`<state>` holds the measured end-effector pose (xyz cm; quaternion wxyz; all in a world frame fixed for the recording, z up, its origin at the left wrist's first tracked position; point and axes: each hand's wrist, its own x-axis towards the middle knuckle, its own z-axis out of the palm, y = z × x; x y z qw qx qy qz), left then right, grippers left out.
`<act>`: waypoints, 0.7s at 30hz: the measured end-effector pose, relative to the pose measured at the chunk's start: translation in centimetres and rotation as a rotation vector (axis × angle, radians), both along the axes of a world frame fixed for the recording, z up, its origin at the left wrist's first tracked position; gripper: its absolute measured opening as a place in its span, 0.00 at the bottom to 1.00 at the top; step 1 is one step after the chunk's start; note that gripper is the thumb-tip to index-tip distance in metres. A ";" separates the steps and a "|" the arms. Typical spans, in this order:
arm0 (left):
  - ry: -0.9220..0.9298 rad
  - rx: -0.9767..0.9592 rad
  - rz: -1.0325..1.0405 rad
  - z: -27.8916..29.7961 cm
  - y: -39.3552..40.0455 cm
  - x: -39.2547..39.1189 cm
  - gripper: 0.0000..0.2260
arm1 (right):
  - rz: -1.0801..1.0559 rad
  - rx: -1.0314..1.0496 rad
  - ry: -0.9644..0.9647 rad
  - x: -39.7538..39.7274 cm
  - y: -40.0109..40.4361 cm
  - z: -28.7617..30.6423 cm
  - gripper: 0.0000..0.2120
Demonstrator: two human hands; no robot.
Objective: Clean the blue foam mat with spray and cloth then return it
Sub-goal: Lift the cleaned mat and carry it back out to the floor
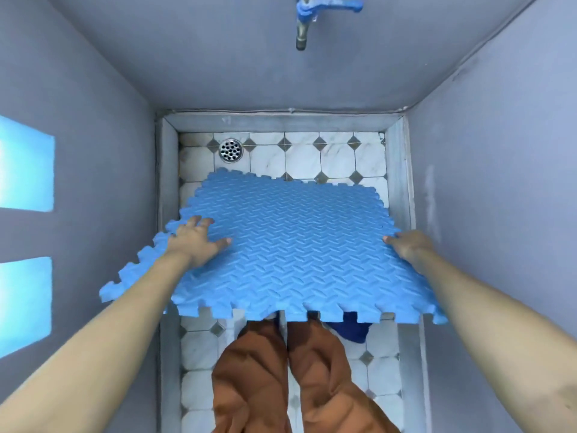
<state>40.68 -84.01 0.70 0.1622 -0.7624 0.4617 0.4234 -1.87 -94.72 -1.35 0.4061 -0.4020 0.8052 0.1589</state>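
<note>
The blue foam mat [281, 245] is held between both hands above the tiled floor [337, 157] of a narrow washing bay, its ribbed face turned upward and its far edge dipping toward the floor near the round metal drain [231, 150]. The left hand [196, 242] is laid on the mat's left side just inside the toothed border, fingers spread across the upper surface and the thumb pointing inward; whether anything is curled beneath the edge cannot be told. The right hand [406, 245] is set at the mat's right edge, which is gripped with the thumb lying on top and the fingers hidden under the foam. The near edge of the mat is seen over the person's brown trousers [265, 370], and a dark blue cloth [356, 329] is partly covered by that edge, lying on the floor just right of the legs. A tap [304, 20] with a blue handle is mounted on the grey back wall [218, 57], well above the mat.
</note>
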 end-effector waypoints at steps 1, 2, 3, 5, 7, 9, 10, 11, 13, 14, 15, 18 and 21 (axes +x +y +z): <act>0.089 -0.025 -0.065 0.4 1.0 -2.6 0.40 | 0.002 0.021 0.014 -0.3 0.4 -1.0 0.27; 0.199 -0.035 -0.123 1.2 2.0 -5.3 0.45 | 0.007 0.033 0.028 -0.2 0.5 -1.4 0.26; 0.307 -0.029 -0.177 2.4 3.0 -7.7 0.48 | 0.021 0.049 0.037 -0.1 0.4 -1.6 0.25; 0.452 -0.031 -0.295 4.4 4.5 -11.3 0.51 | 0.030 0.075 0.058 0.2 0.0 -1.4 0.26; 0.463 -0.075 -0.404 5.4 5.0 -13.0 0.50 | 0.042 0.093 0.065 0.6 -0.9 -0.8 0.27; 0.432 -0.138 -0.453 5.4 5.4 -13.8 0.45 | 0.075 0.096 0.062 0.9 -1.4 0.2 0.27; 0.418 -0.166 -0.466 5.1 5.6 -14.0 0.41 | 0.120 0.109 0.078 1.0 -1.5 0.7 0.27; 0.406 -0.194 -0.494 4.8 5.9 -14.5 0.36 | 0.187 0.135 0.095 0.9 -1.5 1.1 0.27; 0.404 -0.202 -0.550 4.9 8.7 -19.3 0.31 | 0.350 0.201 0.104 -2.2 0.6 2.6 0.30; 0.406 -0.214 -0.542 4.7 9.4 -20.4 0.30 | 0.401 0.224 0.132 -2.9 1.2 3.2 0.32; 0.395 -0.228 -0.514 4.5 9.7 -20.9 0.30 | 0.437 0.226 0.172 -3.4 2.0 3.8 0.34; 0.348 -0.272 -0.446 3.8 7.5 -21.5 0.31 | 0.490 0.183 0.237 -4.2 3.2 6.1 0.36; 0.296 -0.277 -0.438 3.6 5.1 -22.3 0.30 | 0.506 0.134 0.207 -4.8 5.0 6.6 0.38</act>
